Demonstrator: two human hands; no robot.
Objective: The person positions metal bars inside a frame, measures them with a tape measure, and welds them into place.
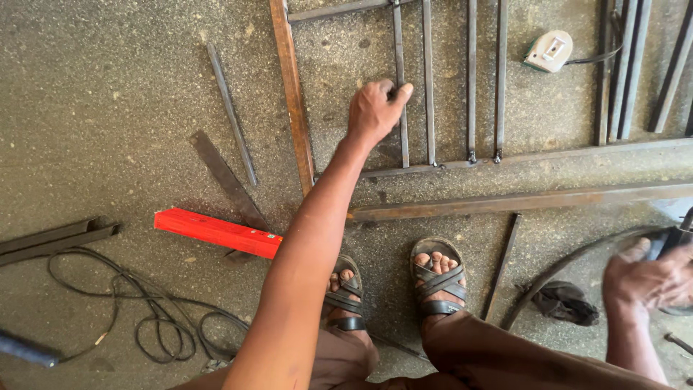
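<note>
Head view: rough concrete floor (108,87); left hand (375,112) grip pinches a steel bar (401,137); right hand (650,278) grip unclear.

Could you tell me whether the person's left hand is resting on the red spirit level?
No, the left hand grips a thin vertical bar of the metal frame, while the red level lies untouched on the floor.

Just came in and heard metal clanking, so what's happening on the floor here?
A person squats over a metal grille frame lying on the concrete floor. Their left hand grips one upright bar of the frame. Their right hand, blurred at the picture's edge, holds a dark tool I cannot identify. A red spirit level and a tape measure lie nearby.
</note>
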